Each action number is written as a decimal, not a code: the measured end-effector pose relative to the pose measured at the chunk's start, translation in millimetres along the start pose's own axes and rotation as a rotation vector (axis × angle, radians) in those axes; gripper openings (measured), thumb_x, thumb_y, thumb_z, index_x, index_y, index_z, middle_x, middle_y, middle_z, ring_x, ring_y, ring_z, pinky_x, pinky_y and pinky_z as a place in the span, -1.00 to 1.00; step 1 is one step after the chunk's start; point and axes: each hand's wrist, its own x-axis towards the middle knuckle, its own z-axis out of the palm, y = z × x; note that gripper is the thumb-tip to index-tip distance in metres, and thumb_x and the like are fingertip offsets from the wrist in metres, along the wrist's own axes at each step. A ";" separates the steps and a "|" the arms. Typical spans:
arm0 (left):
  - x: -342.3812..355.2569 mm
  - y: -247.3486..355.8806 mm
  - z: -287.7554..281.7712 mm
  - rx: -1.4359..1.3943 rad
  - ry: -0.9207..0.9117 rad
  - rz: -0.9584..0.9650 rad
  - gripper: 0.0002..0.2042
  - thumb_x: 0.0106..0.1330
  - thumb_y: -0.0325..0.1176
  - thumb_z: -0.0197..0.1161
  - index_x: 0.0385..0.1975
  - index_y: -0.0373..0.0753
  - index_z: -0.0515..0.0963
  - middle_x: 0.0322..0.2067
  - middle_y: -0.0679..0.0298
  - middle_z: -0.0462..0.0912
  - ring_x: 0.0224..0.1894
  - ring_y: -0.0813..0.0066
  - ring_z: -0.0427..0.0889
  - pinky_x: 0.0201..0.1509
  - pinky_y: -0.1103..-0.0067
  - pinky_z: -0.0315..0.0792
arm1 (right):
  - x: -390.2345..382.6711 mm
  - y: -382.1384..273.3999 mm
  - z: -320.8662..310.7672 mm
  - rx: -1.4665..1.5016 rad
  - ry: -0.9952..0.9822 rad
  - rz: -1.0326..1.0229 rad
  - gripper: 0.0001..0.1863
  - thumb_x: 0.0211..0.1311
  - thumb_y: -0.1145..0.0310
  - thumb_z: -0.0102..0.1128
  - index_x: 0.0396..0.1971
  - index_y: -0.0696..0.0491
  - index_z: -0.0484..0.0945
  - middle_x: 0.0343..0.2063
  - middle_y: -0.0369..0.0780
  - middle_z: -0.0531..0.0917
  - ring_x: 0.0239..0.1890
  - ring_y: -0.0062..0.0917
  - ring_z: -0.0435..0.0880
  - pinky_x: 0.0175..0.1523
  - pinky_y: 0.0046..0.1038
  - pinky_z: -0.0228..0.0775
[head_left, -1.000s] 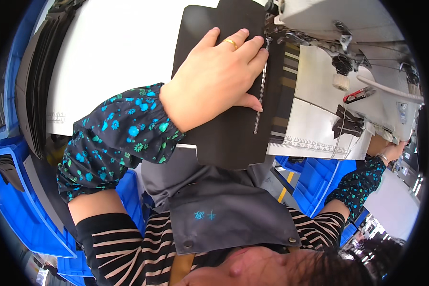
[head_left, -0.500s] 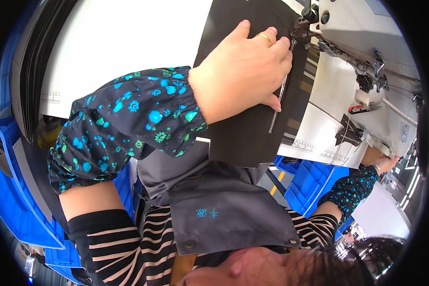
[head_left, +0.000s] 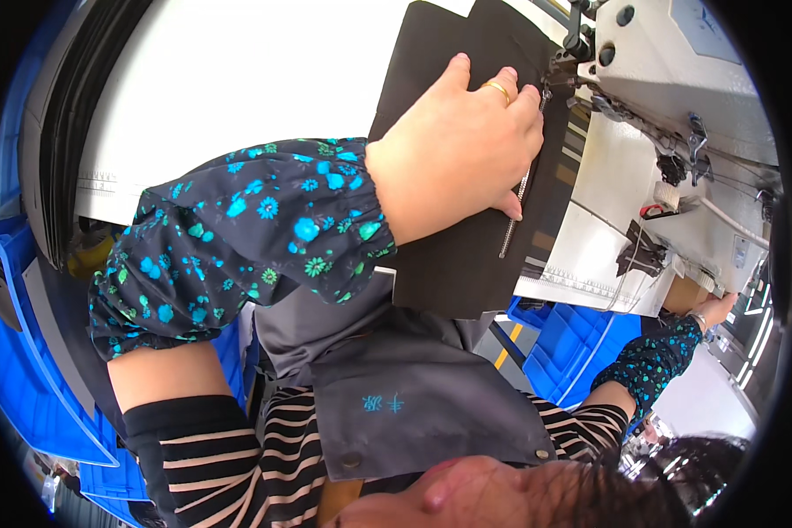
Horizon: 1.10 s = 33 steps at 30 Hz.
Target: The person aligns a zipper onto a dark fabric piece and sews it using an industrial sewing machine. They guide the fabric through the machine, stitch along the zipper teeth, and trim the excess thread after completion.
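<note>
Dark panel: lies on the white worktop, stepped at its upper edge, its lower end overhanging the front edge above the person's lap. Silver-toothed zip runs lengthwise near the panel's right side, slightly slanted, upper end close to the machine's needle area. Striped piece in brown, black and pale tones shows just beyond the panel's right edge.

Left hand: palm down on the panel, spread fairly wide, pressing rather than gripping. Thumb reaches the zip; fingertips point up toward the machine. Gold ring on one finger.

Sewing machine: pale body, upper right, metal fittings at the panel's upper right corner. Below it, dark scraps on the worktop; a small red-handled tool partly hidden behind the fittings.

Right hand: far right, well apart from the panel, beside a brown piece. Too small there to tell whether it grips anything.

Further out: stacked dark sheets at far left; blue bin below the worktop, right; another blue bin, lower left. Floral oversleeves, grey apron.
</note>
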 end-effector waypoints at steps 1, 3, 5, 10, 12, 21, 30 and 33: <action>-0.5 -0.3 0.3 -0.008 -0.008 0.002 -0.15 0.13 0.24 0.42 0.32 -0.26 0.51 0.31 0.22 0.55 0.42 0.18 0.46 0.43 0.14 0.42 | 1.5 2.2 -2.9 -0.016 0.012 0.010 -0.45 0.65 0.04 -0.04 0.26 0.24 0.52 0.15 -0.09 0.67 0.15 -0.26 0.69 0.24 -0.23 0.56; 1.5 -2.1 -1.7 0.002 0.000 0.003 -0.15 0.12 0.24 0.42 0.32 -0.26 0.51 0.31 0.22 0.55 0.42 0.18 0.47 0.43 0.15 0.42 | 1.5 6.1 -1.3 -0.020 0.048 0.031 -0.44 0.63 0.02 0.01 0.24 0.25 0.52 0.15 -0.08 0.67 0.15 -0.26 0.68 0.23 -0.23 0.55; 0.1 -1.6 1.8 0.002 0.021 -0.006 -0.15 0.11 0.24 0.43 0.31 -0.25 0.52 0.30 0.21 0.56 0.41 0.19 0.47 0.43 0.15 0.42 | 5.1 6.2 -1.6 -0.040 0.030 -0.013 -0.41 0.63 0.01 0.03 0.20 0.30 0.53 0.10 -0.07 0.67 0.05 -0.29 0.71 0.07 -0.28 0.62; -0.9 0.8 2.6 0.024 0.046 -0.018 -0.16 0.10 0.24 0.43 0.30 -0.25 0.53 0.30 0.20 0.56 0.41 0.19 0.48 0.42 0.15 0.42 | -0.3 5.3 10.0 -0.039 0.057 -0.008 -0.42 0.66 0.03 -0.01 0.25 0.29 0.50 0.15 -0.07 0.66 0.13 -0.26 0.68 0.21 -0.23 0.56; -1.6 0.4 3.8 0.021 0.054 -0.015 -0.16 0.10 0.23 0.44 0.31 -0.25 0.53 0.30 0.20 0.57 0.41 0.19 0.48 0.42 0.15 0.42 | 2.5 4.2 1.9 -0.066 0.054 -0.039 -0.42 0.67 0.03 -0.04 0.25 0.29 0.50 0.15 -0.07 0.67 0.11 -0.26 0.69 0.19 -0.23 0.57; -1.1 -0.6 4.0 0.016 0.062 -0.017 -0.17 0.11 0.22 0.44 0.31 -0.24 0.53 0.30 0.20 0.56 0.41 0.19 0.48 0.43 0.15 0.42 | 13.0 14.6 -7.8 -0.118 0.018 -0.105 -0.40 0.70 0.02 -0.14 0.24 0.31 0.52 0.12 -0.07 0.69 0.06 -0.27 0.72 0.11 -0.27 0.61; -2.0 -3.1 2.2 0.012 0.049 -0.011 -0.18 0.12 0.22 0.43 0.30 -0.23 0.54 0.31 0.22 0.56 0.42 0.20 0.47 0.43 0.17 0.40 | 8.5 20.3 -8.4 -0.061 0.008 -0.073 -0.45 0.67 0.05 -0.11 0.23 0.23 0.57 0.10 -0.12 0.70 0.04 -0.29 0.73 0.08 -0.28 0.63; -1.8 -2.5 -1.2 0.014 0.031 -0.017 -0.19 0.12 0.22 0.43 0.29 -0.23 0.54 0.31 0.22 0.56 0.43 0.20 0.46 0.44 0.16 0.40 | -4.3 21.6 6.9 -0.025 0.036 -0.072 -0.49 0.65 0.08 -0.09 0.21 0.20 0.59 0.08 -0.12 0.70 0.04 -0.30 0.74 0.06 -0.29 0.64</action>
